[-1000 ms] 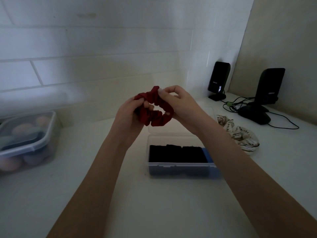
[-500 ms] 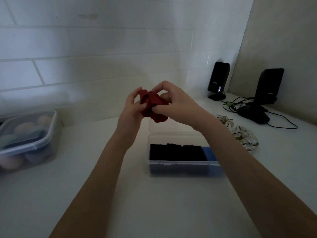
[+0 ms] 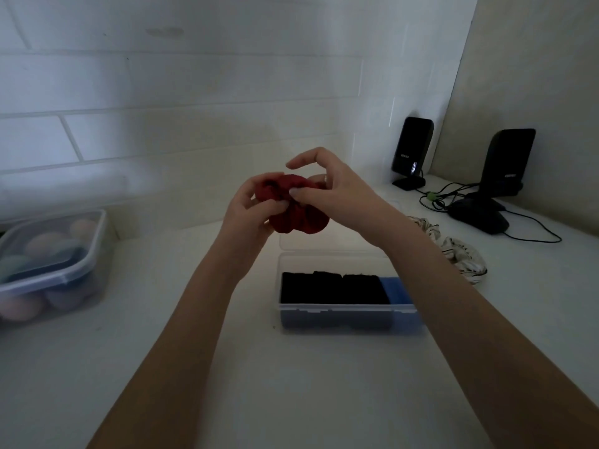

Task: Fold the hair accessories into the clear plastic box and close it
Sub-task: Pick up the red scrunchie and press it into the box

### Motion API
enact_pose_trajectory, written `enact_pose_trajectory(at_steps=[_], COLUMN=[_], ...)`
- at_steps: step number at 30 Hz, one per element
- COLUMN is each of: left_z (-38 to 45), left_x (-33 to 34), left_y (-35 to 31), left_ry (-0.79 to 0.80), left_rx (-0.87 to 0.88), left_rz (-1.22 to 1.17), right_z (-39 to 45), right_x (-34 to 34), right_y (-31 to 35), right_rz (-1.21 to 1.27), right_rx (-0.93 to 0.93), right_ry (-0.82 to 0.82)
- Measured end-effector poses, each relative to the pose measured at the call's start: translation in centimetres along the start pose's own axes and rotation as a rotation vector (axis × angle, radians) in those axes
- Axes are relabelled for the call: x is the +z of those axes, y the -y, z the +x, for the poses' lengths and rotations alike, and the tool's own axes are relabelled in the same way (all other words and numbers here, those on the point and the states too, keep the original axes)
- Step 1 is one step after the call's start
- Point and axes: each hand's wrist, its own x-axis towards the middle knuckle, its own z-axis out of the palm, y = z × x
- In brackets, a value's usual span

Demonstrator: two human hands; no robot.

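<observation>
On white counter [image 3: 291, 384], tiled wall [image 3: 194, 92]

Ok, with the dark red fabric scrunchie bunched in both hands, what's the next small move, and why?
Probably lower the dark red fabric scrunchie into the open clear plastic box. The left hand and right hand already pinch it folded above the box, and the strip behind the black folded items looks free.

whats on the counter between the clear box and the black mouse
In the head view, a white patterned scrunchie lies on the counter between the clear box and the black mouse.
</observation>
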Motion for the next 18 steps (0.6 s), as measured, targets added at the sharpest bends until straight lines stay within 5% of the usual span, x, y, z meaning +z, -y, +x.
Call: enact_pose_trajectory(at_steps=[9, 18], left_z=[-0.5, -0.5], left_x=[0.4, -0.1], left_y=[-0.3, 0.2], left_ry=[0.159, 0.138], left_rx=[-0.188, -0.163], left_rz=[-0.257, -0.16], right_z=[0.2, 0.2], right_x=[1.0, 0.9], right_y=[-0.9, -1.4], right_rz=[0.163, -0.03], right_rx=[0.02, 0.236], right_ry=[-0.02, 0.096])
